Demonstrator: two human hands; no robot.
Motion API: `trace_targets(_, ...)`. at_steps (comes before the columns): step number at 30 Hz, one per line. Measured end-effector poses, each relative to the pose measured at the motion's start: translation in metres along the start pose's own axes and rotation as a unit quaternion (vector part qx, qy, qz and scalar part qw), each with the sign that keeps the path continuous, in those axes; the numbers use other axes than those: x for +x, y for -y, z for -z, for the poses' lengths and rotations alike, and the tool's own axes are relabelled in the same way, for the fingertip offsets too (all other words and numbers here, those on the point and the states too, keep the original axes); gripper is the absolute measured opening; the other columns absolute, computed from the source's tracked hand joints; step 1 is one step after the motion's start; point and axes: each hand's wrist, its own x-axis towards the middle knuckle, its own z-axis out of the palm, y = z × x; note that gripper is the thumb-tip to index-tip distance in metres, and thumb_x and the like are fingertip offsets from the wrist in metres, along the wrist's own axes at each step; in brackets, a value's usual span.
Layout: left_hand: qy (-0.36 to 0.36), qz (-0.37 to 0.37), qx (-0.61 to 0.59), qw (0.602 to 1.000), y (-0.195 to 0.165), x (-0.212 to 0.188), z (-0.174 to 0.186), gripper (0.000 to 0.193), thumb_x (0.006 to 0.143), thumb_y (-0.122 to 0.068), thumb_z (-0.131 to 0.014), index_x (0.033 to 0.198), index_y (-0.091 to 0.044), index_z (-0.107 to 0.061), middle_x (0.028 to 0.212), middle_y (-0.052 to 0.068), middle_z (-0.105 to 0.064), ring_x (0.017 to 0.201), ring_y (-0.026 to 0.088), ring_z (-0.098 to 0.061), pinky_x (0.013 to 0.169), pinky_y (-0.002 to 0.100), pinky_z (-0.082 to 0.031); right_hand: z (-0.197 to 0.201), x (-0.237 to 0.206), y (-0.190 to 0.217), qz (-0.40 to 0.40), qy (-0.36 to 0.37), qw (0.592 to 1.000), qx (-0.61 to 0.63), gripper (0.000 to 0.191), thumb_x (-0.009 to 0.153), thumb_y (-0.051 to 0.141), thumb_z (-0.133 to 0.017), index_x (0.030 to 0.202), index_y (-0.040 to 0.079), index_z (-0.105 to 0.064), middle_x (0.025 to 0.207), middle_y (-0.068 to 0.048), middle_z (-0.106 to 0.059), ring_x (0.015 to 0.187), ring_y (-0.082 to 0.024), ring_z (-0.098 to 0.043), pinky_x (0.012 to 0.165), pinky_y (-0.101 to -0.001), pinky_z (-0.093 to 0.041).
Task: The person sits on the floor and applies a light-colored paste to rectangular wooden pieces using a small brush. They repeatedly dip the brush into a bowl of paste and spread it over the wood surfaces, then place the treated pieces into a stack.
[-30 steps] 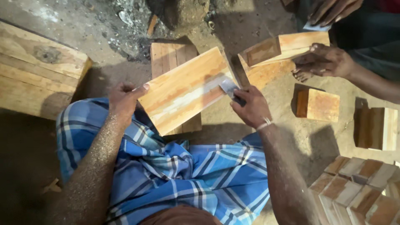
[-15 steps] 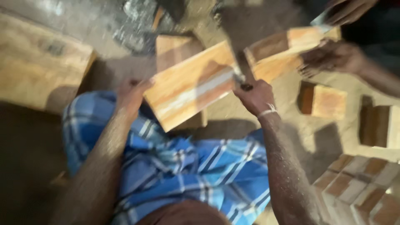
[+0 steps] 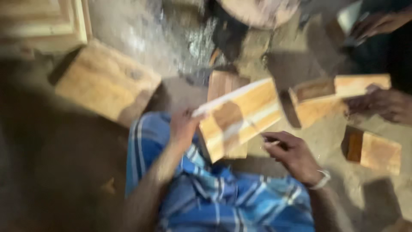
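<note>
Over the lap in blue checked cloth (image 3: 223, 202), the left hand (image 3: 183, 129) clamps the near corner of a pale orange-brown flat wooden board (image 3: 240, 120), holding it tilted up off the sandy floor (image 3: 326, 137). The right hand (image 3: 292, 154) sits just beside the board's lower edge, fingers curled on a small thin tool (image 3: 271, 141); blur hides what it is. The board looks stiff and fairly light, smooth-faced, so the edges and corners are the safest hold. A co-worker's hand (image 3: 382, 105) steadies another wooden block (image 3: 334, 96) nearby.
</note>
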Motion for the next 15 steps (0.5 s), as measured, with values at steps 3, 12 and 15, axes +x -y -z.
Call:
trace_targets(3, -0.113, -0.072, -0.303, 0.944, -0.04, -0.054, 0.019, 0.037, 0.077, -0.012, -0.083, 0.105, -0.001, -0.062, 0.116, 0.017, -0.059, 0.101, 0.035, -0.064, 0.08, 0.042, -0.055, 0.06, 0.027, 0.012, 0.055, -0.124, 0.986, -0.1, 0.044, 0.096, 0.035, -0.065, 0.129, 0.007, -0.07, 0.091, -0.015, -0.076, 0.082, -0.021, -0.071, 0.075, -0.0342, -0.055)
trace_targets(12, 0.045, -0.018, -0.018, 0.999, -0.129, -0.099, -0.017, 0.069, 0.064, -0.014, -0.086, 0.125, -0.002, -0.057, 0.136, 0.026, -0.044, 0.11, 0.04, -0.057, 0.094, 0.047, -0.05, 0.095, 0.247, 0.136, 0.136, -0.119, 0.861, -0.476, 0.029, 0.103, 0.021, -0.059, 0.128, 0.025, -0.074, 0.117, -0.011, -0.075, 0.101, -0.033, -0.07, 0.089, -0.046, -0.054)
trace_targets(15, 0.222, 0.0, 0.08, 0.972, -0.147, -0.082, -0.023, 0.093, 0.07, -0.02, -0.085, 0.148, -0.001, -0.038, 0.154, 0.028, -0.025, 0.126, 0.046, -0.042, 0.098, 0.055, -0.041, 0.094, 0.268, 0.174, 0.033, -0.048, 0.82, -0.569, 0.033, 0.101, 0.015, -0.06, 0.128, 0.028, -0.074, 0.121, -0.009, -0.074, 0.105, -0.027, -0.07, 0.092, -0.0438, -0.055)
